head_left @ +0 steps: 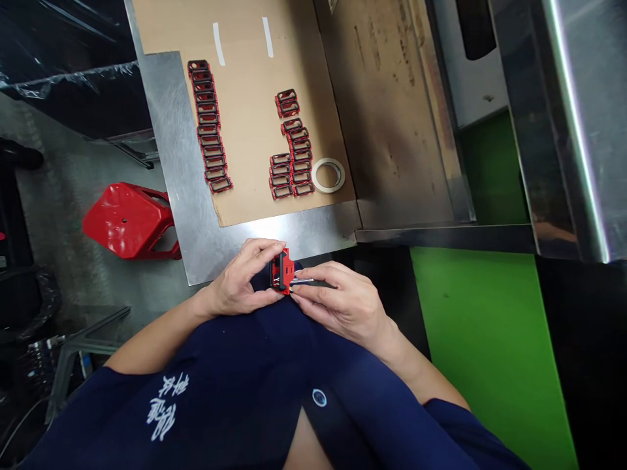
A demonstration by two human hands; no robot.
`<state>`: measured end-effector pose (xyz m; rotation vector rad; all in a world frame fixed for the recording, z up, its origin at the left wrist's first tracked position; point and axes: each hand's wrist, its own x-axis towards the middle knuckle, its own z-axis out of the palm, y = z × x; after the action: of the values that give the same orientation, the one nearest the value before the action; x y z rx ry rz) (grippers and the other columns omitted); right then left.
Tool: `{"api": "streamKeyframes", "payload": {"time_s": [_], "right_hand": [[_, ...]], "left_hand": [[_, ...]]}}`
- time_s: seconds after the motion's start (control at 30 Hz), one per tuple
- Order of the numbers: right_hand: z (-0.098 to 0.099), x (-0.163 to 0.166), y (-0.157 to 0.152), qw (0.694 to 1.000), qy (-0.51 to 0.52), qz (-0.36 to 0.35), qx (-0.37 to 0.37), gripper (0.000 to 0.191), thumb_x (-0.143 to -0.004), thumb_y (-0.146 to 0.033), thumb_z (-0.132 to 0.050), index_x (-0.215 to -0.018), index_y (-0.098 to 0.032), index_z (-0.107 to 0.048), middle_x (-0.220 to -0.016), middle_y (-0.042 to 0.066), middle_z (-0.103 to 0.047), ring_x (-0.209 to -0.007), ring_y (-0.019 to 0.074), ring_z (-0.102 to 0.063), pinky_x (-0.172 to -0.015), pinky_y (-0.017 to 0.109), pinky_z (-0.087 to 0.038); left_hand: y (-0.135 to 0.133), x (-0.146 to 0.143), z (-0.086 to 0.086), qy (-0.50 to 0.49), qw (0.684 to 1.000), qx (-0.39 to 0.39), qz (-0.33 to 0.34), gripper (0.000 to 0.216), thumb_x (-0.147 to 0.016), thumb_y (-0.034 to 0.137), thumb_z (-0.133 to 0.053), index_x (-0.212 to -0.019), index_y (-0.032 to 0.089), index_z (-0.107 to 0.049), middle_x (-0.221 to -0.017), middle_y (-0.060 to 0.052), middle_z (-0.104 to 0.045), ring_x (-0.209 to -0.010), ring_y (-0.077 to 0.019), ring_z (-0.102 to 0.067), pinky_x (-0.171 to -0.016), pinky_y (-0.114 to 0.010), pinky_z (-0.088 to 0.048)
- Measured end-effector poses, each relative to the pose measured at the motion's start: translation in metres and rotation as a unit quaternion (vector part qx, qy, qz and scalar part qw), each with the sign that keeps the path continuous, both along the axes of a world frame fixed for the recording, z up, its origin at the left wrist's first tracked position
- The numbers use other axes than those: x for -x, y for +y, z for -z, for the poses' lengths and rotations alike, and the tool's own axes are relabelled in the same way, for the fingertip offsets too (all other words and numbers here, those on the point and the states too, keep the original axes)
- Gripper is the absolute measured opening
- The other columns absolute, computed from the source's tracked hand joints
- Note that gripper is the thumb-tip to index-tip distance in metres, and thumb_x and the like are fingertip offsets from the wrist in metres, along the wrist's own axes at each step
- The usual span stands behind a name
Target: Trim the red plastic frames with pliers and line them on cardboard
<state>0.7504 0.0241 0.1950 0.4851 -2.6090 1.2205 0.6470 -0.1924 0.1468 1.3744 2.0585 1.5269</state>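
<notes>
My left hand (pixel 245 277) grips a small red and black plastic frame (pixel 287 271) between thumb and fingers, in front of my body just off the table's near edge. My right hand (pixel 343 297) pinches a thin silvery tool (pixel 302 281), whose exact kind I cannot make out. Its tip reaches the frame's right side and seems to touch it. On the cardboard beyond lie similar red and black frames: one long row (pixel 208 127) at the left and a shorter double cluster (pixel 291 166) at the right.
A cardboard sheet (pixel 249 124) covers much of the metal table (pixel 169 130). A roll of pale tape (pixel 341 176) lies beside the right cluster. Two white strips (pixel 219 44) are on the cardboard. A red stool (pixel 125 222) stands left; a green panel (pixel 490 339) is at right.
</notes>
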Motion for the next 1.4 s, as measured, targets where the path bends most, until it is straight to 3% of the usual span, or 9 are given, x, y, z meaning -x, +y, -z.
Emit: {"api": "streamKeyframes", "payload": {"time_s": [0.37, 0.53, 0.73, 0.87, 0.97, 1.07, 1.13, 1.33, 1.4], "right_hand": [[-0.004, -0.001, -0.003, 1.0, -0.014, -0.018, -0.014, 0.013, -0.098, -0.016, -0.066, -0.107, -0.021, -0.075, -0.101, 0.005, -0.073, -0.081, 0.0154, -0.068, -0.07, 0.027, -0.058], [-0.003, -0.004, -0.004, 1.0, -0.012, -0.009, -0.026, 0.014, -0.098, -0.015, -0.065, -0.106, -0.02, -0.075, -0.1, 0.006, -0.074, -0.08, 0.0149, -0.069, -0.07, 0.026, -0.059], [0.004, -0.007, -0.005, 0.993, -0.039, 0.092, 0.063, 0.01, -0.095, -0.016, -0.071, -0.1, -0.023, -0.076, -0.094, 0.002, -0.075, -0.084, 0.0171, -0.072, -0.075, 0.03, -0.061], [0.014, -0.01, -0.005, 0.973, -0.098, 0.182, 0.107, 0.009, -0.091, -0.023, -0.076, -0.1, -0.023, -0.077, -0.098, 0.004, -0.075, -0.087, 0.0187, -0.073, -0.079, 0.032, -0.063], [0.024, -0.012, -0.006, 0.963, -0.122, 0.202, 0.129, 0.007, -0.091, -0.026, -0.076, -0.097, -0.022, -0.078, -0.098, 0.004, -0.075, -0.086, 0.0186, -0.072, -0.078, 0.031, -0.062], [0.032, -0.012, -0.006, 0.96, -0.135, 0.197, 0.148, 0.008, -0.091, -0.027, -0.075, -0.097, -0.022, -0.078, -0.096, 0.004, -0.075, -0.085, 0.018, -0.072, -0.075, 0.029, -0.062], [0.035, -0.012, -0.006, 0.959, -0.136, 0.194, 0.153, 0.009, -0.091, -0.026, -0.076, -0.098, -0.022, -0.078, -0.096, 0.003, -0.075, -0.082, 0.0167, -0.071, -0.073, 0.028, -0.061], [0.035, -0.014, -0.004, 0.963, -0.125, 0.187, 0.149, 0.009, -0.092, -0.025, -0.076, -0.1, -0.022, -0.078, -0.1, 0.003, -0.075, -0.088, 0.0162, -0.072, -0.08, 0.028, -0.06], [0.037, -0.015, -0.004, 0.961, -0.129, 0.19, 0.154, 0.007, -0.092, -0.026, -0.075, -0.098, -0.022, -0.078, -0.099, 0.003, -0.075, -0.088, 0.0168, -0.072, -0.081, 0.029, -0.06]], "left_hand": [[-0.006, 0.002, -0.002, -0.009, 0.999, 0.03, 0.035, 0.086, -0.088, 0.027, -0.074, -0.161, 0.03, -0.028, -0.135, -0.016, -0.053, -0.125, -0.0289, -0.056, -0.106, -0.05, -0.052], [-0.005, 0.0, 0.004, -0.036, 0.999, 0.015, 0.011, 0.084, -0.088, 0.03, -0.075, -0.16, 0.03, -0.031, -0.134, -0.015, -0.054, -0.125, -0.0286, -0.056, -0.106, -0.049, -0.053], [-0.01, -0.007, 0.008, -0.09, 0.996, 0.018, -0.022, 0.083, -0.084, 0.033, -0.079, -0.156, 0.027, -0.037, -0.139, -0.015, -0.053, -0.13, -0.0283, -0.056, -0.112, -0.049, -0.05], [-0.012, -0.005, 0.034, -0.147, 0.985, 0.038, -0.08, 0.079, -0.078, 0.036, -0.083, -0.148, 0.025, -0.046, -0.14, -0.014, -0.053, -0.132, -0.0287, -0.055, -0.114, -0.048, -0.047], [-0.005, 0.021, 0.071, -0.195, 0.926, 0.168, -0.277, 0.069, -0.073, 0.036, -0.083, -0.133, 0.017, -0.055, -0.132, -0.015, -0.056, -0.124, -0.0287, -0.061, -0.109, -0.046, -0.05], [0.006, 0.065, 0.107, -0.163, 0.792, 0.338, -0.482, 0.067, -0.073, 0.039, -0.082, -0.128, 0.014, -0.054, -0.131, -0.018, -0.057, -0.129, -0.033, -0.056, -0.112, -0.049, -0.044], [0.014, 0.092, 0.124, -0.126, 0.734, 0.385, -0.544, 0.076, -0.073, 0.044, -0.08, -0.133, 0.012, -0.049, -0.138, -0.021, -0.054, -0.137, -0.0377, -0.046, -0.116, -0.054, -0.036], [0.027, 0.113, 0.136, -0.087, 0.708, 0.381, -0.588, 0.094, -0.072, 0.051, -0.078, -0.143, 0.007, -0.035, -0.146, -0.026, -0.047, -0.14, -0.0412, -0.039, -0.119, -0.057, -0.027], [0.034, 0.104, 0.133, -0.047, 0.726, 0.368, -0.579, 0.096, -0.075, 0.053, -0.076, -0.146, 0.006, -0.033, -0.152, -0.027, -0.039, -0.145, -0.0398, -0.031, -0.122, -0.055, -0.02]]}}
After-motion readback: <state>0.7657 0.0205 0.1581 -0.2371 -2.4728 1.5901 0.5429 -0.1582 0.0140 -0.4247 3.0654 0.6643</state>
